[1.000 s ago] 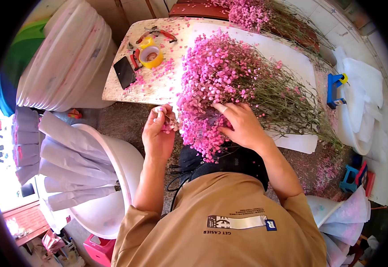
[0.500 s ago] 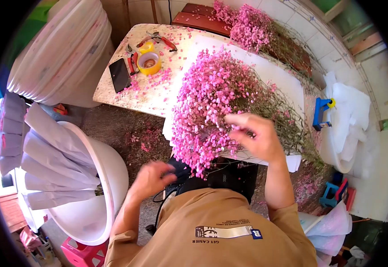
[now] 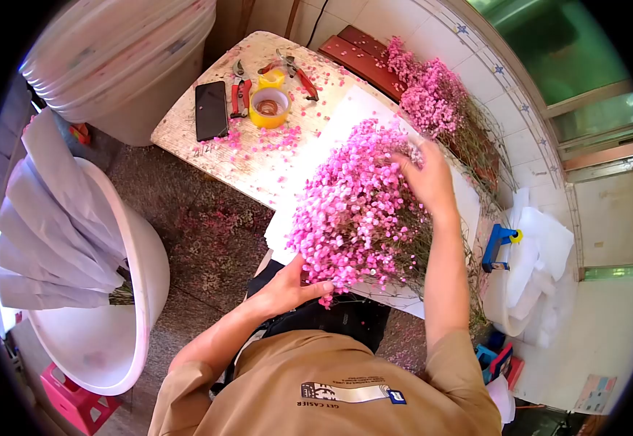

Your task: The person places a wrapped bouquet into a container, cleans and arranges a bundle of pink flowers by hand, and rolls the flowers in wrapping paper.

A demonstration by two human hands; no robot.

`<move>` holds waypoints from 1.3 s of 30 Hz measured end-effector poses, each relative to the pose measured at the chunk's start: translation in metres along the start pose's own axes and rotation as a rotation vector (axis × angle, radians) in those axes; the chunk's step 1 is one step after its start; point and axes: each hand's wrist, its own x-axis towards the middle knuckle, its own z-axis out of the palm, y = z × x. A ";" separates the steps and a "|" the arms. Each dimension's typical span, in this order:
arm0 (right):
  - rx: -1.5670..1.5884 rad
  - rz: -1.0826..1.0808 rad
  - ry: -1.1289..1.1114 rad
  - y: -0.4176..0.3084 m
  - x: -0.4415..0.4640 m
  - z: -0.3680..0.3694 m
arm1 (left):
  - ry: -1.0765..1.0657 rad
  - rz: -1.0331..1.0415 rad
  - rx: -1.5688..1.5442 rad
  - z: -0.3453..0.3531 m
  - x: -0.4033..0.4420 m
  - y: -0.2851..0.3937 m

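A big bunch of pink baby's breath [image 3: 352, 211] lies on white paper [image 3: 356, 109], its blossoms toward the left and its thin stems to the right. At the near left edge of the blossoms is my left hand [image 3: 287, 291], thumb stretched out, with its other fingers partly hidden by the flowers. My right hand [image 3: 430, 178] rests against the far right side of the bunch, thumb and fingers apart and slightly blurred. Both hands touch the flowers from opposite sides.
On the wooden table [image 3: 178, 120] lie a phone [image 3: 212, 110], pruning shears [image 3: 240, 91], pliers [image 3: 303, 81] and a tape roll [image 3: 269, 107]. More pink flowers [image 3: 432, 102] lie behind. A white tub [image 3: 153, 269] with paper-wrapped bundles stands left; a blue tape dispenser [image 3: 498, 247] is right.
My left hand has moved up and right to the edge of the blossoms. My right hand has shifted from above the bunch to its far side. The camera view has turned.
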 end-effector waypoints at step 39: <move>0.658 0.572 -0.548 -0.017 -0.014 0.074 | 0.131 -0.031 -0.629 0.023 0.026 0.028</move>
